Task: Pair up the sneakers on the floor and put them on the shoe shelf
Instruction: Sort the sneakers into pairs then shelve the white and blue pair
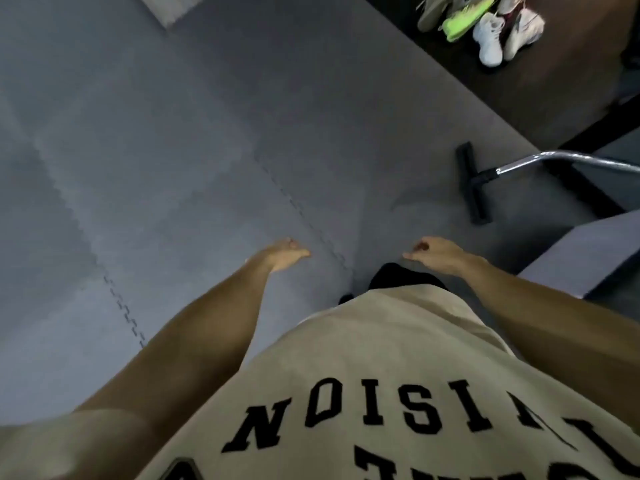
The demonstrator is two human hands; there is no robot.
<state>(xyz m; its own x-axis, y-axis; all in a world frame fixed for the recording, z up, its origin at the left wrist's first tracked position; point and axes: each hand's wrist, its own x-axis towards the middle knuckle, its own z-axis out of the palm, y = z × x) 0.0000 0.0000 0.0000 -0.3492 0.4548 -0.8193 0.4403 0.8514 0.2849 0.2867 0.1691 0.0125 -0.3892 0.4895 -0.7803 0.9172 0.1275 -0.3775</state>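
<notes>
Both my hands hang empty over the grey floor mat [173, 168].
My left hand [285, 254] is loosely spread, my right hand [433, 252] half-curled (touching nothing); the sneakers [485, 26] lie well apart.

— Where is the camera?

— I see only one view. It sits on the person's head and looks almost straight down. The tan shirt [398, 375] is very near and fills the bottom.

— What is far away?

— The grey floor mats [156, 150] lie below, and a pile of sneakers [485, 26] sits far off at the top right.
</notes>
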